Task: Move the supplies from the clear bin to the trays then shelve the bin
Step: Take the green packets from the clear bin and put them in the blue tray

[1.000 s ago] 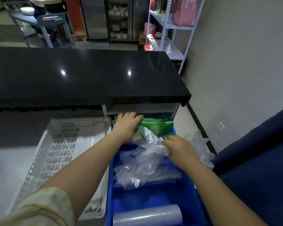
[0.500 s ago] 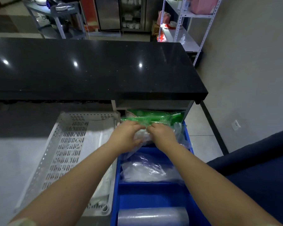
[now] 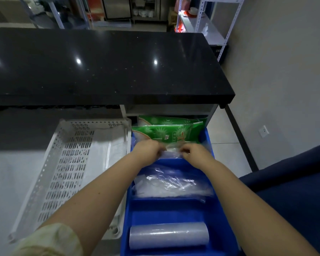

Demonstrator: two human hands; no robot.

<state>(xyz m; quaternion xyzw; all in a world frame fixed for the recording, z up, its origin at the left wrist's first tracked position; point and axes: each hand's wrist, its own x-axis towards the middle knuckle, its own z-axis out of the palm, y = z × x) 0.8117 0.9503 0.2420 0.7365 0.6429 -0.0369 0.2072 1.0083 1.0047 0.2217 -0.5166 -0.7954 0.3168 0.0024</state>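
A blue divided tray (image 3: 218, 215) lies in front of me. Its far compartment holds green packets (image 3: 166, 133) and a clear plastic bag (image 3: 171, 153). My left hand (image 3: 148, 150) and my right hand (image 3: 196, 152) both pinch that clear bag, side by side, just in front of the green packets. The middle compartment holds crumpled clear plastic bags (image 3: 172, 183). A roll of clear film (image 3: 168, 235) lies in the near compartment. A white perforated tray (image 3: 63, 170) sits to the left with clear plastic in it. The clear bin is out of view.
A black glossy countertop (image 3: 103, 67) overhangs the trays' far ends, with an open shelf (image 3: 170, 109) beneath it. A dark blue sofa (image 3: 292, 196) stands at the right. White metal shelving (image 3: 211, 21) and a wall socket (image 3: 263, 131) are behind.
My right hand has moved left and forward to join my left hand at the far compartment. The loose clear plastic now lies settled in the middle compartment. The camera has tilted and come closer.
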